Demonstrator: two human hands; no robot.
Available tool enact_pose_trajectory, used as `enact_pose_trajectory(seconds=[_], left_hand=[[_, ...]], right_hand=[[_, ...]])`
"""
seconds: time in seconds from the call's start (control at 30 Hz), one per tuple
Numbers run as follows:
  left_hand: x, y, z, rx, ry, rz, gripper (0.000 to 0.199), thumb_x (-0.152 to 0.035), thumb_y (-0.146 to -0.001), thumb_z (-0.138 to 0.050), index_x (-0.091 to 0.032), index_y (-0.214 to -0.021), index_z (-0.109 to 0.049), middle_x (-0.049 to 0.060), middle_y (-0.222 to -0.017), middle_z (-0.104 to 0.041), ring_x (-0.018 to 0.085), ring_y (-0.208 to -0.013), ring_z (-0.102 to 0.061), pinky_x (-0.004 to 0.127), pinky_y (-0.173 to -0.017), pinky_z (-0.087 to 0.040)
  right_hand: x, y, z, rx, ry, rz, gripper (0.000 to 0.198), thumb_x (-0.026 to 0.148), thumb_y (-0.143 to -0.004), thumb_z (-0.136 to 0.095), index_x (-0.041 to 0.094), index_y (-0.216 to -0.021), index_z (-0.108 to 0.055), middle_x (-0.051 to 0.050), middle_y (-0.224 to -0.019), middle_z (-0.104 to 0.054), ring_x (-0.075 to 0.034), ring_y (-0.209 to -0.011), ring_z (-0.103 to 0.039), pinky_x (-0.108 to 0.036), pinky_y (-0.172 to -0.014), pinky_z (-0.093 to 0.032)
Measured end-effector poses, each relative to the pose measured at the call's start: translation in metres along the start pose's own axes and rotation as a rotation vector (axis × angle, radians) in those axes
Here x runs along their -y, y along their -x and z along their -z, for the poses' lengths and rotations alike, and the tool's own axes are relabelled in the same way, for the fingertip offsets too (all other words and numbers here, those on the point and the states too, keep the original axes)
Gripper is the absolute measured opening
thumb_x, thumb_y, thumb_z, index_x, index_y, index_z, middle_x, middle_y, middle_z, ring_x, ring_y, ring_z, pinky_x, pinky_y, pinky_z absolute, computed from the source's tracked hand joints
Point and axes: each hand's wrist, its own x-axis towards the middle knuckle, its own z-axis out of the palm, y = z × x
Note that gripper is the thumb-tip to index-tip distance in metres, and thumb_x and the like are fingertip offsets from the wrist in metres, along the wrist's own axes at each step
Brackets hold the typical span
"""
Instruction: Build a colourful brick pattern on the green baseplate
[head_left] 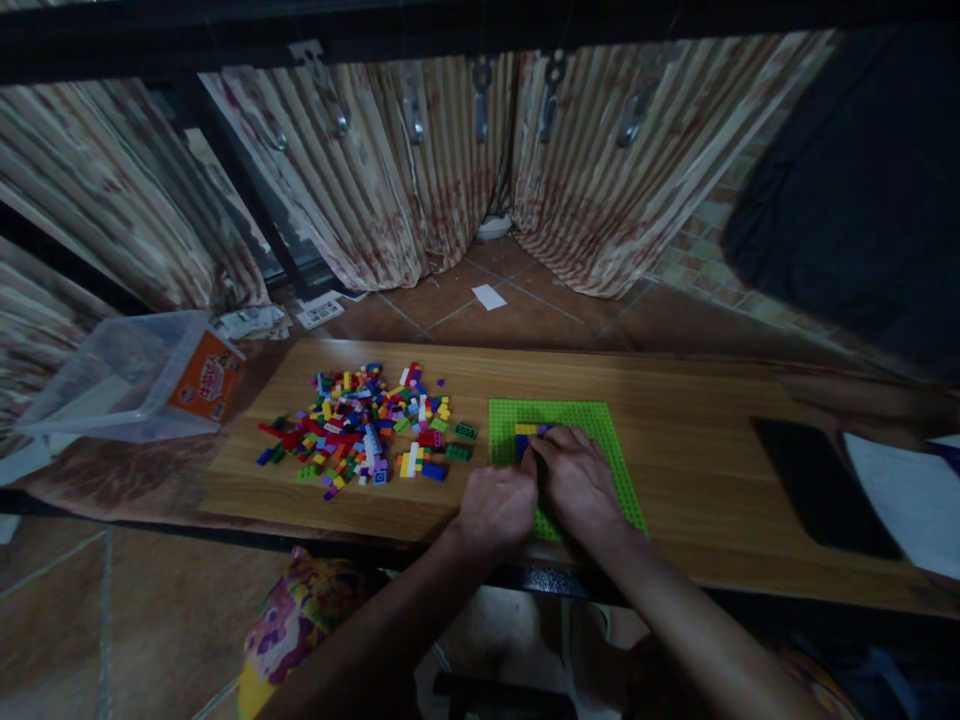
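Note:
A green studded baseplate (624, 480) lies on the wooden board, and both hands are over it. Near its upper middle sit a yellow toy brick (526, 429) and a blue toy brick (521, 446), partly covered by fingers. My left hand (498, 502) is closed at the plate's left side, its thumb and fingertips close to the blue brick. Curled over the middle of the plate, my right hand (579, 482) has its fingertips against the bricks and almost meets the left. Whatever the fingers pinch is hidden.
A heap of mixed toy bricks (352, 425) spreads left of the plate, with dark green bricks (459, 453) nearest it. A clear plastic bin (127, 380) stands far left. A black flat object (821, 485) and white paper (907, 500) lie on the right. Curtains hang behind.

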Motion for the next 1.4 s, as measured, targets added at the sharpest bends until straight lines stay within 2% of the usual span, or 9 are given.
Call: enact_pose_trajectory(seconds=[0.23,0.47,0.6,0.73,0.87,0.97,1.13,1.27,1.4], left_hand=[[-0.007,-0.003,0.001,0.044,-0.001,0.010,0.041,-0.010,-0.088,-0.038,-0.005,-0.126,-0.052,0.019,-0.085,-0.071,0.028,-0.082,-0.070,0.035,-0.071,-0.054],[0.002,0.006,-0.001,-0.083,0.083,0.074,0.044,-0.028,-0.097,-0.031,-0.017,-0.136,-0.046,0.014,-0.090,-0.072,0.026,-0.079,-0.070,0.035,-0.070,-0.053],[0.017,0.003,0.006,-0.267,0.397,0.163,0.042,-0.037,-0.097,-0.033,-0.018,-0.128,-0.055,0.010,-0.095,-0.071,0.022,-0.082,-0.068,0.032,-0.077,-0.050],[0.029,-0.007,0.007,-0.390,0.854,0.233,0.039,-0.041,-0.095,-0.036,-0.016,-0.097,-0.067,0.005,-0.081,-0.067,0.017,-0.078,-0.063,0.025,-0.071,-0.048],[0.026,-0.010,0.001,-0.293,1.235,0.333,0.040,-0.049,-0.090,-0.044,-0.015,-0.093,-0.064,-0.001,-0.066,-0.055,0.010,-0.055,-0.051,0.019,-0.049,-0.040],[0.020,-0.008,-0.002,-0.227,1.388,0.345,0.041,-0.053,-0.087,-0.047,-0.015,-0.089,-0.061,-0.003,-0.061,-0.049,0.007,-0.045,-0.041,0.018,-0.041,-0.031],[0.018,-0.006,0.001,-0.220,1.449,0.353,0.042,-0.056,-0.086,-0.048,-0.015,-0.080,-0.057,-0.005,-0.054,-0.042,0.007,-0.041,-0.038,0.018,-0.039,-0.030],[0.020,-0.006,0.006,-0.222,1.513,0.364,0.043,-0.054,-0.086,-0.047,-0.013,-0.087,-0.060,-0.003,-0.057,-0.051,0.007,-0.042,-0.043,0.019,-0.043,-0.037],[0.022,-0.005,0.007,-0.201,1.601,0.329,0.032,-0.044,-0.078,-0.060,-0.014,-0.087,-0.061,-0.002,-0.066,-0.057,0.007,-0.047,-0.049,0.020,-0.048,-0.041]], right_hand=[[0.005,-0.001,-0.001,0.024,0.013,0.002,0.024,0.018,-0.091,-0.046,0.018,-0.105,-0.066,-0.010,-0.101,-0.065,-0.026,-0.096,-0.051,-0.037,-0.078,-0.035],[-0.014,-0.002,0.007,-0.093,-0.198,0.004,0.035,0.007,-0.084,-0.042,0.019,-0.104,-0.069,-0.009,-0.098,-0.067,-0.022,-0.093,-0.054,-0.035,-0.086,-0.041],[-0.035,-0.003,0.022,-0.269,-0.454,-0.154,0.033,0.016,-0.089,-0.041,0.015,-0.109,-0.067,-0.010,-0.095,-0.069,-0.021,-0.089,-0.061,-0.036,-0.085,-0.046],[-0.034,0.001,0.027,-0.191,-0.740,-0.190,0.024,0.031,-0.088,-0.051,0.021,-0.100,-0.070,-0.007,-0.098,-0.070,-0.018,-0.083,-0.065,-0.034,-0.078,-0.050],[-0.012,0.008,0.023,-0.055,-0.877,-0.026,0.026,0.030,-0.085,-0.058,0.024,-0.109,-0.067,-0.006,-0.109,-0.069,-0.018,-0.098,-0.063,-0.036,-0.089,-0.048],[0.003,0.009,0.019,-0.024,-0.896,0.021,0.030,0.027,-0.083,-0.062,0.024,-0.112,-0.065,-0.004,-0.109,-0.069,-0.017,-0.099,-0.062,-0.034,-0.090,-0.047],[0.011,0.006,0.016,-0.043,-0.953,0.005,0.017,0.026,-0.086,-0.056,0.023,-0.097,-0.069,-0.002,-0.090,-0.071,-0.015,-0.083,-0.064,-0.030,-0.080,-0.049],[0.008,0.004,0.017,-0.052,-1.039,-0.078,0.016,0.029,-0.086,-0.056,0.021,-0.090,-0.069,-0.002,-0.084,-0.072,-0.016,-0.080,-0.065,-0.030,-0.077,-0.051],[0.003,0.004,0.017,-0.052,-1.080,-0.103,0.018,0.032,-0.084,-0.059,0.021,-0.094,-0.069,-0.002,-0.087,-0.072,-0.016,-0.079,-0.066,-0.030,-0.075,-0.052]])
